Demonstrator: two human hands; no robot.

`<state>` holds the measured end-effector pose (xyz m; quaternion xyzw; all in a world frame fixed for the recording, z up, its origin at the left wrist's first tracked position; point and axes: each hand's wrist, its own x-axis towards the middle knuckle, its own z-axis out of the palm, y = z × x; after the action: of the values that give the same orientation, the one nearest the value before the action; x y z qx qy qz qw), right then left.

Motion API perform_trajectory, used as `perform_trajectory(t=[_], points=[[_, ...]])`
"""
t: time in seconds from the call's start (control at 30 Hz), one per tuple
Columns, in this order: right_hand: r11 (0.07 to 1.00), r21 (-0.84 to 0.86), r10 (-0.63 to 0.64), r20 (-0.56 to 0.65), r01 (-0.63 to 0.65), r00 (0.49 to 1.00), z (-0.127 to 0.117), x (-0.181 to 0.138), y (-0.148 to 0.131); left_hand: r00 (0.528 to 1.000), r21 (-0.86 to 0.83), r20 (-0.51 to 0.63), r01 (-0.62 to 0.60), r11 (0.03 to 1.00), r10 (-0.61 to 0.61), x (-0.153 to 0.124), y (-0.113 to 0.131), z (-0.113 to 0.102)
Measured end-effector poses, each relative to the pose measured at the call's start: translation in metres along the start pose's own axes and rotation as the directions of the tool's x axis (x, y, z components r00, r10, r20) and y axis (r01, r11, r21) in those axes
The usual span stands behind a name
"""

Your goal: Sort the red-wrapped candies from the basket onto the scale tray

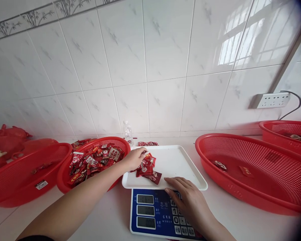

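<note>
Left hand (136, 158) at red packets (145, 169), grip unclear

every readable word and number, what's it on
"志准": scale panel
"家用款": same panel
"金额": beside bottom display
"0.00": bottom display
"0.00": middle display
"4": key
"1": key
"0": key
"计数": lowest left key
Too small or blurred: most other print, top display, packets, leftmost basket sticker

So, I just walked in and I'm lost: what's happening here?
A person's left hand is at a few red packets on the white tray of a scale; whether it grips one is unclear. The right hand is open over the tray's near edge and the keypad. Left of the tray stands a red basket piled with more packets; the nearer basket on the right shows only two.
</note>
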<state>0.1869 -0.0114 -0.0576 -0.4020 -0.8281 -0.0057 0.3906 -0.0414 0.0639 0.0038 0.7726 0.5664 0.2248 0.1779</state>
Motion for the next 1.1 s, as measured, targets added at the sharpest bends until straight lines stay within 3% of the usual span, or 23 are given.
perform_trajectory(t=[0.1, 0.2, 0.4, 0.6, 0.73, 0.83, 0.9, 0.93, 1.0, 1.1], points=[[1.0, -0.001, -0.007, -0.003, 0.007, 1.0, 0.0, 0.0, 0.001, 0.993, -0.025, 0.029, -0.116, 0.993, 0.117, -0.002, 0.011, 0.007], [1.0, -0.002, -0.01, 0.008, 0.01, 1.0, 0.0, 0.0, 0.001, 0.968, -0.012, 0.17, -0.187, 0.982, 0.187, -0.006, 0.018, 0.01], [0.999, -0.028, -0.017, 0.033, 0.018, 0.999, 0.001, 0.0, 0.001, 0.941, 0.163, 0.335, -0.101, 0.981, 0.042, -0.007, 0.011, 0.013], [0.999, -0.026, -0.025, 0.033, 0.025, 0.999, 0.001, 0.0, 0.001, 0.948, 0.127, 0.289, -0.174, 0.976, 0.131, -0.004, 0.007, 0.022], [0.999, -0.031, -0.021, 0.046, 0.023, 0.999, 0.002, -0.001, 0.001, 0.966, -0.122, 0.191, -0.15, 0.981, 0.172, -0.002, 0.008, 0.012], [0.999, -0.035, -0.024, 0.039, 0.026, 0.999, 0.002, -0.002, 0.002, 0.997, -0.212, -0.044, -0.064, 0.975, 0.055, 0.003, -0.007, -0.012], [0.999, -0.036, -0.031, 0.031, 0.032, 0.999, 0.002, -0.001, 0.002, 0.979, -0.123, -0.182, 0.066, 0.99, -0.087, 0.004, -0.028, -0.031], [0.999, -0.038, -0.035, 0.026, 0.036, 0.999, 0.002, -0.001, 0.002, 0.966, -0.047, -0.198, 0.157, 0.986, -0.164, 0.002, -0.04, -0.04], [0.998, -0.042, -0.043, 0.017, 0.044, 0.999, 0.002, -0.001, 0.003, 0.958, 0.047, -0.119, 0.269, 0.962, -0.262, -0.005, -0.066, -0.054], [0.997, -0.051, -0.061, 0.007, 0.061, 0.998, 0.003, -0.001, 0.003, 0.933, 0.141, 0.133, 0.316, 0.938, -0.334, -0.025, -0.096, -0.061]])
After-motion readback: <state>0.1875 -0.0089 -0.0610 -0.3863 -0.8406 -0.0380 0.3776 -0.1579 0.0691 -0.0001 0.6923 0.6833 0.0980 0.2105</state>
